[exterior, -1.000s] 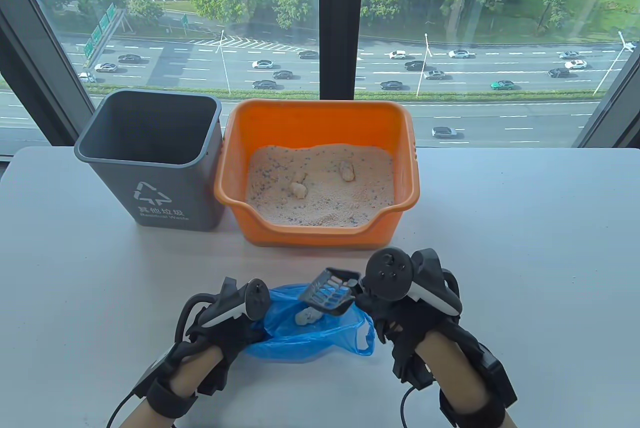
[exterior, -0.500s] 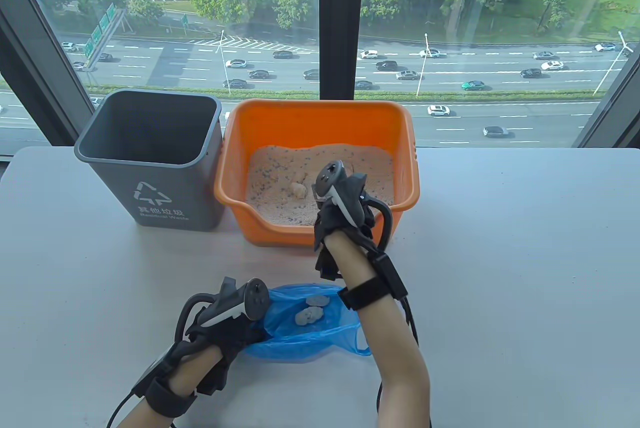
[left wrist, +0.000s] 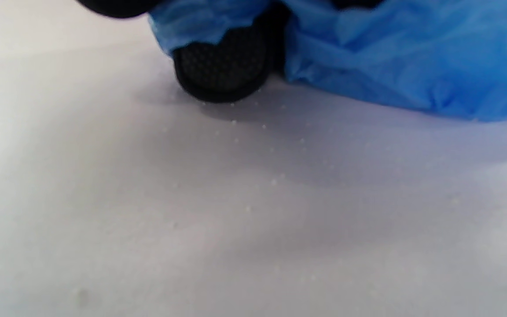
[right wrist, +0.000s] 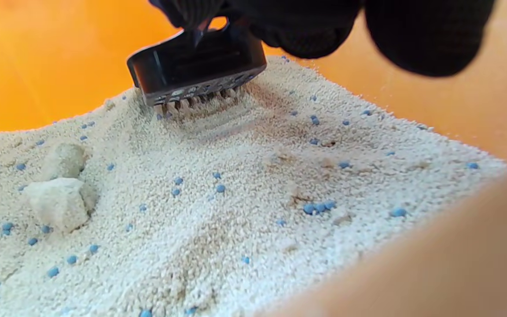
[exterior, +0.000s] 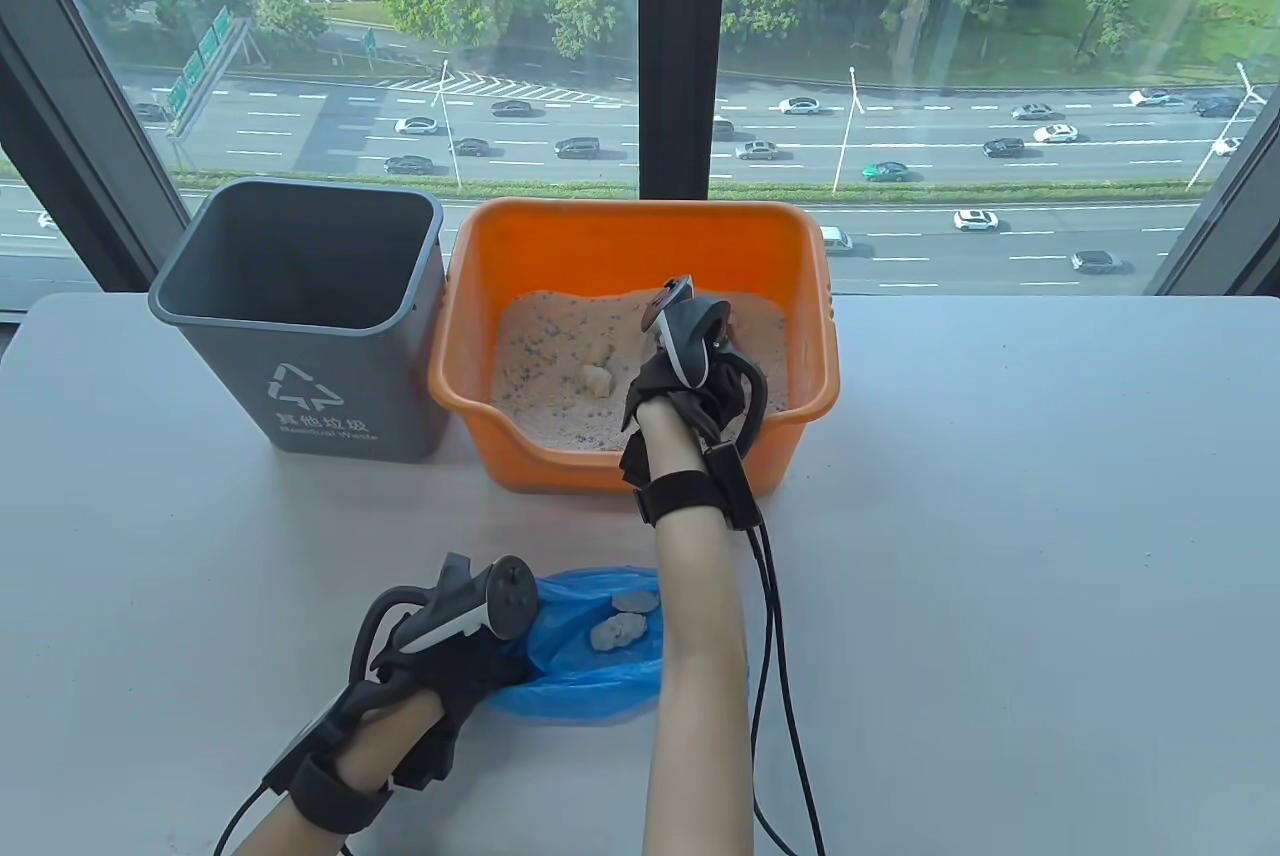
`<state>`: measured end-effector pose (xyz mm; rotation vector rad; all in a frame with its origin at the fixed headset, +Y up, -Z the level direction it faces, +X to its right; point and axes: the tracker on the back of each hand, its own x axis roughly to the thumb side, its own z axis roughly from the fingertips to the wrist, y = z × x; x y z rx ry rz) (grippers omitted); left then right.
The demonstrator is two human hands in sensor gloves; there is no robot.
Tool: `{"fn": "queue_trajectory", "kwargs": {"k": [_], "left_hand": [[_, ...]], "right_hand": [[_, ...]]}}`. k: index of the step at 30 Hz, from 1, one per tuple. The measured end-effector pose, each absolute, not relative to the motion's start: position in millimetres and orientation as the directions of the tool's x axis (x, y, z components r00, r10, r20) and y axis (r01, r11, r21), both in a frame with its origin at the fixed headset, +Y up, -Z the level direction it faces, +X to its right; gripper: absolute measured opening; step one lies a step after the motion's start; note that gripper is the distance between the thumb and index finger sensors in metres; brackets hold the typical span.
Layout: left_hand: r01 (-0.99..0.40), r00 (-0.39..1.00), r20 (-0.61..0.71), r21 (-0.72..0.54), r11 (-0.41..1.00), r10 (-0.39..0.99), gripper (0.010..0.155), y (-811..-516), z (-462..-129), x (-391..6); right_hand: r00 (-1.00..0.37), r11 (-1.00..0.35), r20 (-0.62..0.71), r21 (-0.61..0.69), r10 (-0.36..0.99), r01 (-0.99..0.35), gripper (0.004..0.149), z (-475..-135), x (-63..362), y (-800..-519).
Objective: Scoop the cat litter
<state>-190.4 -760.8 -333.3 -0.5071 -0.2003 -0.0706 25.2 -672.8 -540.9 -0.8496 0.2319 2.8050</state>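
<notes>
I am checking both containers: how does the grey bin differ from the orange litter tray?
The grey waste bin is tall and looks empty; the orange litter tray is wider, lower and holds litter with clumps. The bin bears a white recycling mark; the tray is plain, with a cut-down front edge. Both are open-topped and stand side by side.

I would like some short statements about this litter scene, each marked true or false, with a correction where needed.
1. The right hand holds a black scoop with its teeth in the litter. True.
2. The left hand grips the grey bin. False: it holds the blue bag on the table.
3. The blue bag has clumps inside. True.
4. The grey bin stands to the right of the orange box. False: it stands to its left.
5. No clumps remain in the litter. False: clumps still lie there.
</notes>
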Motion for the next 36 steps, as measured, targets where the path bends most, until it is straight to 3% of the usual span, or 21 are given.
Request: {"fn": "queue_trajectory", "kwargs": {"k": [10,12,15,18,21,25,28,31,34,36], "left_hand": [[0.124,0.977,0.21,-0.471,0.873,-0.026,0.07,-761,-333,-190],[0.123,0.977,0.21,-0.472,0.873,-0.024,0.07,-761,-333,-190],[0.124,0.977,0.21,-0.472,0.873,-0.025,0.07,-761,-334,-190],[0.126,0.977,0.211,-0.471,0.873,-0.028,0.07,-761,-333,-190],[0.13,0.977,0.212,-0.468,0.874,-0.032,0.07,-761,-333,-190],[0.13,0.977,0.212,-0.468,0.874,-0.032,0.07,-761,-333,-189],[0.132,0.976,0.214,-0.468,0.874,-0.033,0.07,-761,-333,-189],[0.135,0.976,0.215,-0.466,0.874,-0.037,0.07,-761,-333,-189],[0.136,0.976,0.216,-0.465,0.875,-0.037,0.07,-761,-333,-188],[0.134,0.976,0.214,-0.466,0.875,-0.035,0.07,-761,-333,-189]], "right_hand": [[-0.836,-0.972,-0.517,0.03,0.185,-0.234,0.059,-535,21,-675],[-0.855,-0.971,-0.469,-0.029,0.222,-0.237,0.059,-531,18,-673],[-0.925,-0.964,-0.27,-0.088,0.267,-0.252,0.058,-518,12,-668],[-0.885,-0.951,-0.362,-0.205,0.292,-0.23,0.058,-502,14,-663],[-0.901,-0.945,-0.285,-0.137,0.326,-0.298,0.058,-500,14,-662],[-0.826,-0.921,-0.413,-0.243,0.383,-0.306,0.058,-485,16,-655],[-0.849,-0.917,-0.349,-0.173,0.398,-0.359,0.058,-482,14,-651],[-0.846,-0.926,-0.386,-0.24,0.367,-0.292,0.057,-474,17,-646],[-0.855,-0.925,-0.355,-0.148,0.379,-0.349,0.056,-468,18,-642],[-0.851,-0.914,-0.355,-0.274,0.386,-0.3,0.056,-461,19,-639]]}}
